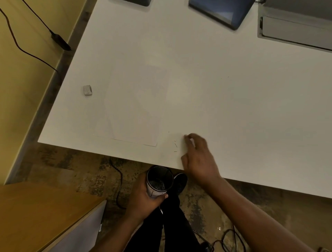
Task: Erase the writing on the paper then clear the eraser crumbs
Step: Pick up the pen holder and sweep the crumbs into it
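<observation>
A sheet of white paper [133, 106] lies flat on the white table [233, 108], its near edge close to the table's front edge; I see no writing on it. A white ribbed eraser [87, 90] rests on the table left of the paper. A few dark eraser crumbs [175, 145] lie on the table right of the paper's near corner. My right hand [199, 156] rests on the table just right of the crumbs, fingers curled and edge down. My left hand [143, 197] holds a black mesh cup [159, 180] below the table's front edge, under the crumbs.
Two dark tablets [222, 12] [138, 2] and a grey laptop-like device [294, 28] lie along the far side of the table. Cables [27, 52] run along the wall at left. A wooden cabinet [45, 212] stands at lower left, and my black-trousered legs [170, 224] are below.
</observation>
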